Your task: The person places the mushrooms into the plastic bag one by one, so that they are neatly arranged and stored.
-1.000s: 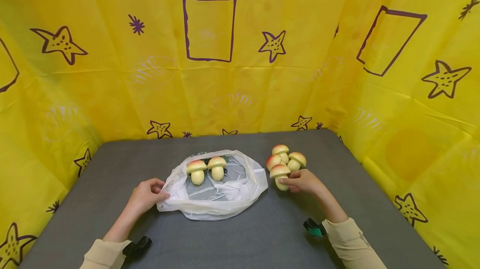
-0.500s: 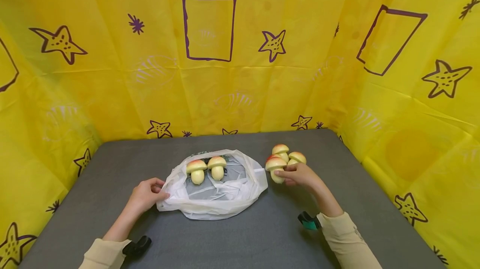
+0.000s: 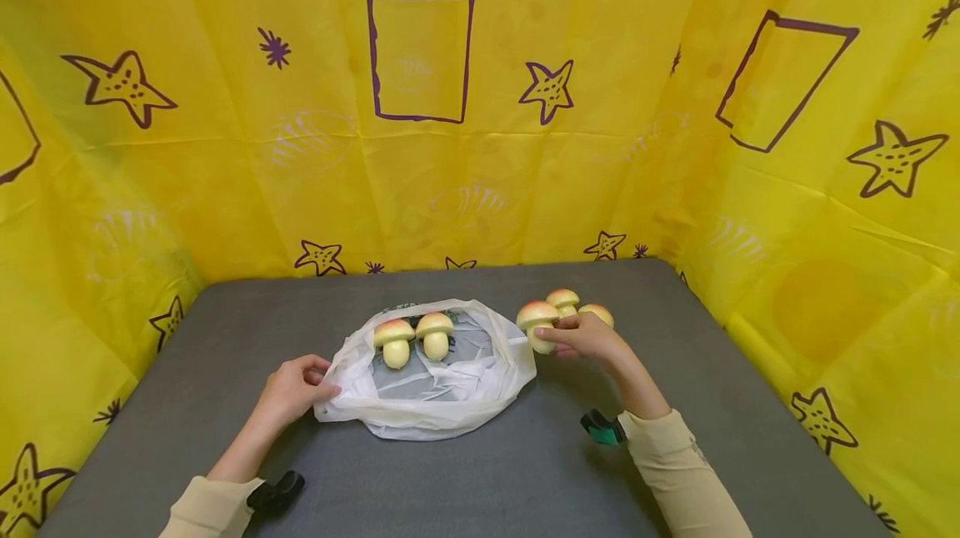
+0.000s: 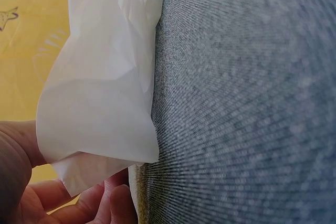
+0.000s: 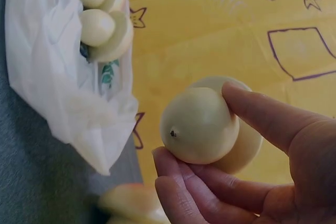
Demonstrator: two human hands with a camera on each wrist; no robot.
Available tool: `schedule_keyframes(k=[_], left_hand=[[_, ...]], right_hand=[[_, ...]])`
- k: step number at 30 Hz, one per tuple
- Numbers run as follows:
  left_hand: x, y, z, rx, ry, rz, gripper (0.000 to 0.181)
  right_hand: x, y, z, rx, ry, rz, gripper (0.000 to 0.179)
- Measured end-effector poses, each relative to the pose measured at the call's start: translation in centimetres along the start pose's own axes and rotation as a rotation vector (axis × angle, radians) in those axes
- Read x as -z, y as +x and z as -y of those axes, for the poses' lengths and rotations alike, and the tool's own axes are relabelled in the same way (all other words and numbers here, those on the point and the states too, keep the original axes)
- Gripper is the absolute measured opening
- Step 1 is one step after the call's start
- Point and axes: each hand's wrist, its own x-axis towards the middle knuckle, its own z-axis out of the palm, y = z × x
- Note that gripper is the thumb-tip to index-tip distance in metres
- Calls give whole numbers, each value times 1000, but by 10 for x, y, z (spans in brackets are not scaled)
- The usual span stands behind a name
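My left hand (image 3: 292,390) pinches the left rim of a white plastic bag (image 3: 435,421) lying with its mouth wide open. The left wrist view shows the bag's edge (image 4: 100,114) between thumb and fingers. Inside the bag lie two toy mushrooms (image 3: 393,344) with cream stems and reddish-yellow caps, side by side. My right hand (image 3: 588,338) holds another toy mushroom (image 3: 537,317) by its stem, close to the bag's right rim. In the right wrist view, thumb and fingertips grip that mushroom's pale stem (image 5: 197,124), its cap facing away.
Behind the right hand, more toy mushrooms (image 3: 562,299) sit on the grey table (image 3: 480,488), partly covered by the hand. Yellow patterned cloth (image 3: 420,188) walls the table at the back and sides. A dark wrist strap device (image 3: 602,428) sits at the right sleeve.
My right hand has lifted its mushroom off the group and carried it left and slightly away from me, toward the bag. The left hand and the bag have stayed in place.
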Motion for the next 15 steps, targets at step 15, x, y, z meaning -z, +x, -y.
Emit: schedule_keyframes(k=[15], left_hand=[[0, 0, -1, -8, -1, -14, 42]], right_hand=[[-8, 7, 20, 11, 24, 34, 46]])
